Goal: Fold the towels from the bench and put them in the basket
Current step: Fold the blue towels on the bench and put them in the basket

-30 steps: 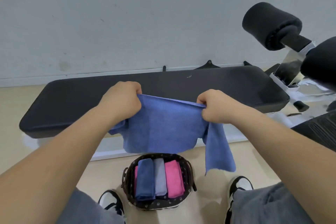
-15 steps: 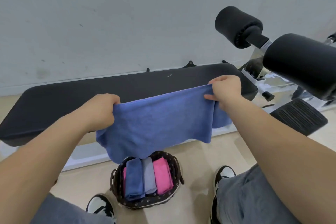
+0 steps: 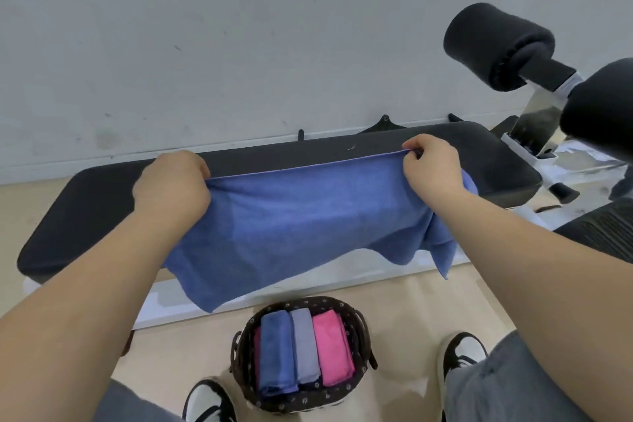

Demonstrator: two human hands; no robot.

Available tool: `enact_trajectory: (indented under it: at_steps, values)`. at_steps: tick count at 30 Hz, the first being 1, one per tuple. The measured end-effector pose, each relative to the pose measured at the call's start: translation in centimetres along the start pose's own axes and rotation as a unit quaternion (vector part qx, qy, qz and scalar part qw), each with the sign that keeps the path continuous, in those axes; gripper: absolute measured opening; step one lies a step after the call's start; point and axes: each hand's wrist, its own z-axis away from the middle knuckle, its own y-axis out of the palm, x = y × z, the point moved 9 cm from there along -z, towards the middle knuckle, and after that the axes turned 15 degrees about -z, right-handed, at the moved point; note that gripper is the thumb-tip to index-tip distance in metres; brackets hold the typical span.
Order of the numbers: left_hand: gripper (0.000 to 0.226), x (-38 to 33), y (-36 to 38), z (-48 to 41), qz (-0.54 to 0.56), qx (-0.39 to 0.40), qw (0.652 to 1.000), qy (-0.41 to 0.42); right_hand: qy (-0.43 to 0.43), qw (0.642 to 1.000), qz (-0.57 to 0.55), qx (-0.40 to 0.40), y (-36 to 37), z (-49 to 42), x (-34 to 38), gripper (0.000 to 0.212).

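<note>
Blue towel (image 3: 308,216) stretched taut between both hands over black bench (image 3: 102,195).

One blue towel (image 3: 308,223) is spread over one black bench (image 3: 85,202), gripped along its top edge by two hands, the left hand (image 3: 171,185) and the right hand (image 3: 433,171). One dark woven basket (image 3: 358,384) sits on the floor with three folded towels in it: one blue (image 3: 277,353), one grey (image 3: 305,346), one pink (image 3: 330,346). Two shoes (image 3: 210,401) show at the bottom. Two black foam rollers (image 3: 496,44) stand at the right.
</note>
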Motion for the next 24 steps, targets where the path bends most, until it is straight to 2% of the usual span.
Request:
enact_trajectory:
  at_steps: [4,7,11,16,19,21,24]
  values:
    - [0.035,-0.4,1.4,-2.4,0.098,0.018,0.994,-0.033,0.004,1.000,0.017,0.006,3.8,-1.5,-0.4,0.017]
    - [0.030,-0.7,1.6,-4.0,0.162,-0.012,0.985,-0.050,0.000,1.000,0.021,-0.012,6.1,-2.8,-0.1,0.012]
    - [0.033,-1.0,2.2,-6.1,0.142,-0.028,0.989,-0.040,0.009,0.999,0.035,-0.020,8.2,-4.8,0.3,0.019]
    - [0.010,-0.7,3.6,-8.2,0.074,-0.002,0.997,-0.033,-0.027,0.999,-0.044,-0.012,11.3,-6.9,1.7,0.015]
    - [0.029,-0.8,5.3,-8.2,0.064,0.043,0.996,-0.033,-0.071,0.995,-0.033,0.061,13.5,-7.1,3.1,0.029]
    - [0.042,-1.8,5.2,-8.0,0.046,0.026,0.999,0.002,-0.076,0.993,0.025,0.085,13.8,-6.4,3.6,0.044]
    - [0.052,-2.9,4.3,-7.7,0.032,-0.020,0.998,0.042,-0.110,0.986,0.103,0.064,12.7,-4.9,5.7,0.037]
